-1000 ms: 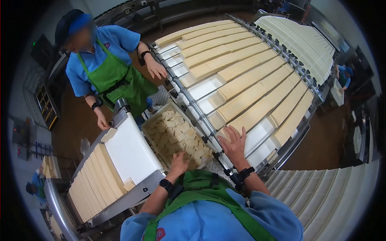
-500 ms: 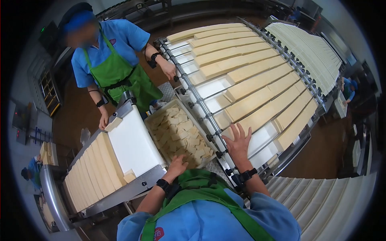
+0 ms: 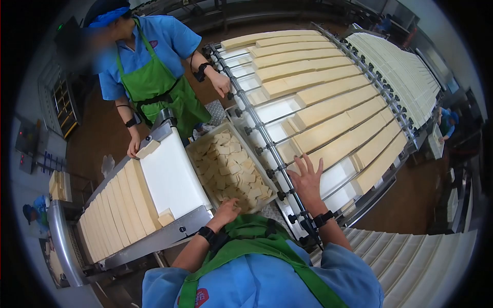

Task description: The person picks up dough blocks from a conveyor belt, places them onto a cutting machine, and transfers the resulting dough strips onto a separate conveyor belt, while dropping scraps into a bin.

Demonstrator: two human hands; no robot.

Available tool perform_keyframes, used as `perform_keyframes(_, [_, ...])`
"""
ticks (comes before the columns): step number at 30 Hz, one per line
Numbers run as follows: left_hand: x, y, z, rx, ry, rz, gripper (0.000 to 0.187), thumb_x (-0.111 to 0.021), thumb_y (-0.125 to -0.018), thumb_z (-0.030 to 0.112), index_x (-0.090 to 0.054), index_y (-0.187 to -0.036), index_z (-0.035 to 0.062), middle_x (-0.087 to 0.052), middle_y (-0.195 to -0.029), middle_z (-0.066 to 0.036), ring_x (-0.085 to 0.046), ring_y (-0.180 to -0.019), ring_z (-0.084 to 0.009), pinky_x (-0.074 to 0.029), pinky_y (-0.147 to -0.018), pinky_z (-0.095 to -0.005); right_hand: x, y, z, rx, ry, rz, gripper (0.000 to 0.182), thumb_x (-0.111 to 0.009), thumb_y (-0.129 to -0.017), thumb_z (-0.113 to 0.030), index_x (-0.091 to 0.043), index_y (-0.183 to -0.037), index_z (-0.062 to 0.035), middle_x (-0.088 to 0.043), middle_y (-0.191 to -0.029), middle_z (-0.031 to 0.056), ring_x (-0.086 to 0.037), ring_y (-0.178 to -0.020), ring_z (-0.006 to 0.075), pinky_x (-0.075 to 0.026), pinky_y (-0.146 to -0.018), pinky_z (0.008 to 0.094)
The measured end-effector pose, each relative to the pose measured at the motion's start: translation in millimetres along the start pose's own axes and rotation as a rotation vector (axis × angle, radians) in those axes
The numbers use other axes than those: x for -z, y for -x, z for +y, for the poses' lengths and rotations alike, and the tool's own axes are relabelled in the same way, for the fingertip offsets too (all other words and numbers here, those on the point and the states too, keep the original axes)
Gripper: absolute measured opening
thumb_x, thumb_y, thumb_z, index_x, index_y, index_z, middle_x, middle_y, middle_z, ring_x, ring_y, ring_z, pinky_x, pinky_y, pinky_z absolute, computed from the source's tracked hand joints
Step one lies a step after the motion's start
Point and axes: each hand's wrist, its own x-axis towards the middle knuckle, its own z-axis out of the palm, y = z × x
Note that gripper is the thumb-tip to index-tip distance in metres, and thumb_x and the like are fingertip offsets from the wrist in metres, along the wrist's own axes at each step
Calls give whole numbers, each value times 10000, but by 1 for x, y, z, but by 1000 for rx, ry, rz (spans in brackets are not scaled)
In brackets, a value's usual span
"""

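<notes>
My right hand (image 3: 308, 184) has its fingers spread at the near end of the pale dough strips (image 3: 328, 134), by the metal rail (image 3: 264, 134) over the white belt (image 3: 336, 177). Thin rods run between the strips. At the near edge of a bin (image 3: 276, 191) of cut pale pieces (image 3: 231, 164), my left hand (image 3: 226, 211) hangs with its fingers curled; whether they hold anything is too small to tell. Left of the bin, more long strips (image 3: 115, 210) lie side by side on a second white belt (image 3: 172, 177), with a short piece (image 3: 166, 217) at their near end.
Across the bin stands a co-worker in a green apron (image 3: 154, 79), one hand (image 3: 220, 83) by the rail, the other (image 3: 134, 147) at a short piece (image 3: 148, 149). Ridged white material (image 3: 405, 256) is at lower right. Other people (image 3: 448, 123) work farther off.
The strips and the rail appear slightly shifted in view. The co-worker's head and upper body have moved a little right in the picture. Both my hands stay in nearly the same places.
</notes>
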Motion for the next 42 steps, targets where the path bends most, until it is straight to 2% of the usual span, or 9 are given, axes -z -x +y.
perform_keyframes(4, [1,0,2,-31,-5,11,487,-681,-950,317,-598,-1382,107,-603,-1353,-229,-576,-1283,-403,-474,-1078,-459,-8,2,3,-53,-42,-11,425,-728,-870,-148,-710,-1283,-245,-539,-1489,71,-410,-1464,294,-156,-1199,718])
perform_keyframes(6, [3,1,6,-54,-29,6,477,-682,-951,304,-602,-1374,96,-610,-1348,-229,-584,-1274,-399,-479,-1072,-458,-8,2,4,-91,-77,-79,659,-715,-881,-127,-526,-1501,-244,-488,-1545,71,-391,-1480,284,-167,-1198,708])
perform_keyframes(9, [2,2,11,-42,11,-5,461,-683,-953,283,-609,-1363,85,-635,-1311,-224,-601,-1251,-389,-485,-1061,-455,-7,2,6,-104,-60,-136,759,-700,-895,-148,-403,-1589,-227,-436,-1588,92,-354,-1504,306,-164,-1200,705])
perform_keyframes(15, [-18,-16,-17,-180,-10,33,438,-681,-967,280,-625,-1327,36,-703,-1187,-204,-701,-1073,-331,-559,-922,-416,-4,4,5,-106,-8,-280,665,-619,-984,-349,-393,-1598,-230,-370,-1638,149,-261,-1552,348,-119,-1205,713])
perform_keyframes(19, [-13,-11,-9,-84,13,-53,462,-710,-924,288,-622,-1325,77,-695,-1165,-201,-681,-1077,-371,-547,-945,-448,-9,-6,30,-155,-204,-215,737,-592,-1001,-421,-342,-1607,-85,-346,-1650,171,-236,-1568,351,-110,-1224,684])
perform_keyframes(23, [-11,-5,3,-77,2,-49,456,-716,-916,275,-626,-1320,84,-712,-1119,-198,-691,-1058,-358,-553,-927,-445,-18,-52,132,-365,-92,116,765,-573,-1021,-420,-307,-1590,17,-315,-1653,238,-241,-1564,383,-159,-1253,600])
perform_keyframes(25, [-15,-7,3,-83,1,-54,450,-712,-919,285,-629,-1315,88,-720,-1111,-200,-696,-1046,-363,-553,-917,-447,-32,-75,200,-506,55,104,778,-554,-1034,-430,-288,-1586,51,-299,-1653,262,-233,-1563,391,-172,-1256,584])
perform_keyframes(31, [-29,-14,0,26,29,-87,431,-693,-934,307,-645,-1300,84,-731,-1106,-197,-709,-1036,-362,-556,-911,-450,-51,-130,298,-818,55,-173,862,-500,-1027,-546,-264,-1596,57,-240,-1685,243,-168,-1586,369,-137,-1265,588])
perform_keyframes(42, [-31,-36,27,82,-7,-179,513,-663,-947,360,-603,-1363,66,-692,-1258,-208,-682,-1132,-369,-525,-984,-437,-37,-134,296,-751,165,-255,923,-434,-1025,-625,-191,-1630,29,-173,-1715,217,-109,-1606,336,-95,-1247,657])
